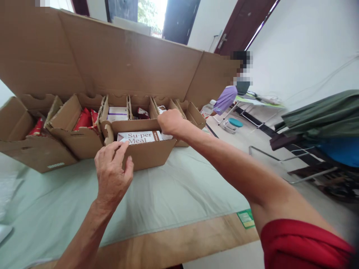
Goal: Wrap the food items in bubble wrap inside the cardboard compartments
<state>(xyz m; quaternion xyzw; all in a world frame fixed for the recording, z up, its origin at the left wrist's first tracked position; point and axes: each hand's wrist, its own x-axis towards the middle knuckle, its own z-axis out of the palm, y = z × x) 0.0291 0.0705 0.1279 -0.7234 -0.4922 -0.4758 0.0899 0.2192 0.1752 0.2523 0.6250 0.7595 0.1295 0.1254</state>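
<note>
A small brown cardboard box (146,155) sits on the pale green table cover, with a white "Su-per Meal" carton (139,137) lying inside it. My left hand (112,173) rests against the box's near left corner, fingers curled on its edge. My right hand (170,122) is a closed fist pressing down at the box's right rear corner, by the carton's end. Whether it grips anything is hidden.
Several more open cardboard boxes (70,129) with red packets and white cartons stand in a row behind, backed by a large flat cardboard sheet (112,56). A person in purple (226,99) sits at a far table. Folded frames and green fabric (322,116) lie at right.
</note>
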